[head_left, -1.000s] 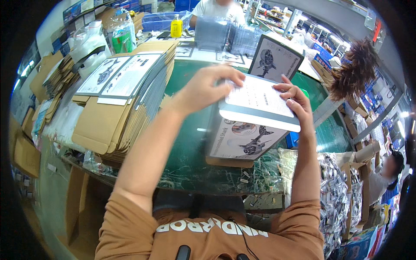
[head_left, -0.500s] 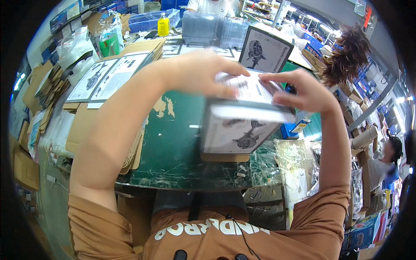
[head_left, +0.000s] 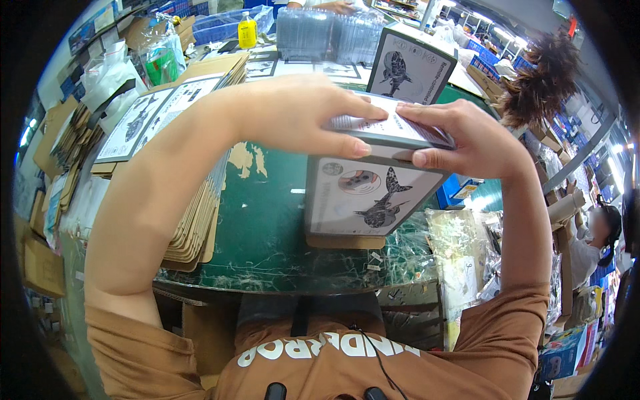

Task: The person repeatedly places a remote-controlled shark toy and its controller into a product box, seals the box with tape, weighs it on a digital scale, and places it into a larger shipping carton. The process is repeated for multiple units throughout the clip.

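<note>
A grey-and-white printed carton point(head_left: 373, 200) stands upright on the green table in front of me, with a picture of a spotted sea animal on its near side. My left hand point(head_left: 320, 120) lies across the left of its top, fingers stretched over the lid and thumb along the near top edge. From the right, my right hand point(head_left: 470, 137) grips the top in the same way, fingertips close to those of the left. A brown cardboard flap point(head_left: 345, 241) juts out under the carton's near bottom edge. Behind it stands a similar printed carton point(head_left: 410, 70).
Flat, unfolded cartons point(head_left: 190, 233) are stacked at the left. Clear plastic trays point(head_left: 327, 33) and a yellow bottle point(head_left: 247, 32) stand at the back. A small blue object point(head_left: 453, 192) sits right of the carton, above plastic-covered sheets point(head_left: 460, 253). Another person point(head_left: 590, 247) is at far right.
The carton's top has come down at its near edge, where a pale flap showed before. Both hands stay on the top, and the left is no longer blurred.
</note>
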Tool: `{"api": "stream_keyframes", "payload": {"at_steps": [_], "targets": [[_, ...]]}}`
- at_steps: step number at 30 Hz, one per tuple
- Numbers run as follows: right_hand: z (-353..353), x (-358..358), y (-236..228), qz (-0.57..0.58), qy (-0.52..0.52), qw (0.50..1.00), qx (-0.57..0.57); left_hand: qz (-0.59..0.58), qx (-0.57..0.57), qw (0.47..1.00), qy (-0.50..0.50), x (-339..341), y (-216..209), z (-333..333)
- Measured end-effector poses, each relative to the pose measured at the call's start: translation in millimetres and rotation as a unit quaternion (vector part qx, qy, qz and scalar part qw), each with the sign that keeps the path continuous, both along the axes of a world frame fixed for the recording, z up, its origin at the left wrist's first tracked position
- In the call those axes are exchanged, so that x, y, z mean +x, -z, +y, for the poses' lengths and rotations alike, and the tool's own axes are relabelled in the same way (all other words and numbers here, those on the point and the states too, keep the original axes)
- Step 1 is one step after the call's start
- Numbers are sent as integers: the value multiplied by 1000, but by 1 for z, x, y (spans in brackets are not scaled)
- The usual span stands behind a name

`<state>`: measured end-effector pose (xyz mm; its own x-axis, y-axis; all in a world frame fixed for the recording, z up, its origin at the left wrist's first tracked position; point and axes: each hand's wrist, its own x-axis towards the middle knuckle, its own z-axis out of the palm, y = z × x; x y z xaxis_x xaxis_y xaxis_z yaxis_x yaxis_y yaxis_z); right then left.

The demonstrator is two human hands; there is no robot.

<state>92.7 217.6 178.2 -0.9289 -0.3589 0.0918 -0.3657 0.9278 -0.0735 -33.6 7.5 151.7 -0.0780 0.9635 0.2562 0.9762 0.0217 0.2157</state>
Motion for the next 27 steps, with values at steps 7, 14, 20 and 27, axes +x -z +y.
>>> {"api": "stream_keyframes", "payload": {"at_steps": [7, 14, 20, 27], "targets": [[-2, 13, 20, 63, -7, 997, 32, 67, 38, 997, 29, -1, 34, -11], [-4, 14, 11, 69, -20, 995, 66, 39, 12, 998, 51, -3, 27, -11], [-13, 6, -3, -21, 32, 996, 84, 8, 19, 999, 42, -5, 26, -7], [13, 17, 52, 69, -42, 996, -36, 52, 73, 996, 19, 7, 37, -12]]}}
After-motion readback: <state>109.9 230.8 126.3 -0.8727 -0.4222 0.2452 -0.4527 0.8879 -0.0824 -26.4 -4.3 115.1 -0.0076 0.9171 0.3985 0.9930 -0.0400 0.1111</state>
